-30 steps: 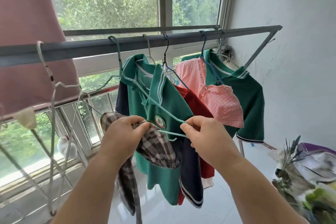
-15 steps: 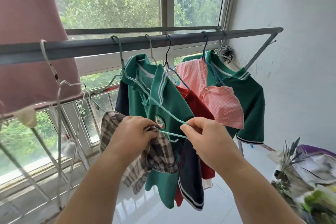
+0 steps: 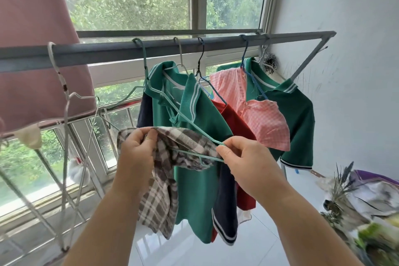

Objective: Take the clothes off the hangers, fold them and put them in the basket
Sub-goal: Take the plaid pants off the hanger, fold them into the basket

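Left hand [image 3: 138,153] pinches the brown-and-white plaid cloth garment [image 3: 185,142], which is bunched over the pale green wire hanger [image 3: 200,156]. Right hand [image 3: 244,157] pinches the hanger's right tip. The hanger's bar runs left-right between my hands. The left is on the cloth, so it probably pulls.

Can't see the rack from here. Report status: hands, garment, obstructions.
Left hand grips plaid garment. Right hand pinches teal hanger end. Garment draped over hanger, hook on rail. Green polo hangs close behind.

Brown-white plaid cloth [image 3: 160,188]; green polo [image 3: 194,190]; pink checked shirt [image 3: 259,119]; teal hanger [image 3: 172,106].
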`<state>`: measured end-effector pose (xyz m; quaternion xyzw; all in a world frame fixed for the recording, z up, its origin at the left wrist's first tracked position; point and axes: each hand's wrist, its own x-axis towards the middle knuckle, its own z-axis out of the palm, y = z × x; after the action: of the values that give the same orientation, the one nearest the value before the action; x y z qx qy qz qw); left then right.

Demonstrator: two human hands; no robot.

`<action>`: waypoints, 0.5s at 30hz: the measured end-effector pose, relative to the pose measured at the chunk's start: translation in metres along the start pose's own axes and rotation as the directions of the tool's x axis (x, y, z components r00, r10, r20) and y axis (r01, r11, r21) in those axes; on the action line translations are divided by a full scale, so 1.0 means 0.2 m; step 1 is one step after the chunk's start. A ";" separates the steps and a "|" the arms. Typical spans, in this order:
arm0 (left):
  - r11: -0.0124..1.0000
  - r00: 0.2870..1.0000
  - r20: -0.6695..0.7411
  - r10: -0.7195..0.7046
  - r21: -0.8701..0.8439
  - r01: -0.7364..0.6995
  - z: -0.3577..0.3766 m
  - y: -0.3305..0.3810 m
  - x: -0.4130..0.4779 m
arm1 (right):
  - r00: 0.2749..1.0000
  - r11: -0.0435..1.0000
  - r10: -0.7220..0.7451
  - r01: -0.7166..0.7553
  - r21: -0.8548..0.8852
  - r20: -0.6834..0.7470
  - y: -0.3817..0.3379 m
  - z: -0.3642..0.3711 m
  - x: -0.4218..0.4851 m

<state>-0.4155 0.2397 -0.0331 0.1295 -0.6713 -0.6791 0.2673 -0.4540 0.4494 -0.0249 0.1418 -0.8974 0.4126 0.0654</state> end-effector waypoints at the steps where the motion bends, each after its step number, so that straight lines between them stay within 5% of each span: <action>1: 0.984 0.996 -0.055 -0.074 -0.168 0.064 -0.02 -0.01 0.01 | 1.000 1.000 0.000 0.000 0.001 -0.008 0.00 0.00 0.00; 4: 0.697 0.933 -0.074 -0.352 -0.686 0.209 -0.08 -0.04 0.10 | 0.999 1.000 0.014 -0.014 0.016 -0.034 0.01 -0.01 0.01; 7: 0.361 0.869 0.025 -0.493 -0.903 0.231 -0.15 -0.20 0.19 | 0.999 0.999 0.011 -0.008 0.045 -0.049 0.00 0.00 0.01; 9: 0.399 0.852 0.037 -0.522 -0.873 0.282 -0.22 -0.33 0.21 | 0.998 0.998 -0.001 0.005 0.059 -0.063 0.00 0.00 0.01; 11: 0.338 0.737 0.203 -0.645 -0.789 0.513 -0.21 -0.46 0.23 | 0.996 0.997 -0.017 0.023 0.076 -0.086 0.00 -0.02 0.01; 14: 0.394 0.574 -0.018 -0.819 -0.744 0.539 -0.19 -0.47 0.12 | 0.993 0.996 -0.047 0.055 0.076 -0.110 -0.01 -0.04 0.01; 15: 0.348 0.513 0.010 -0.859 -0.722 0.598 -0.15 -0.47 0.07 | 0.992 0.995 -0.053 0.062 0.081 -0.113 -0.01 -0.04 0.01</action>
<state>-0.4281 0.2026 -0.1255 0.4463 -0.1930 -0.8705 0.0760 -0.4550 0.4549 -0.0177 0.1473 -0.8697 0.4554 0.1207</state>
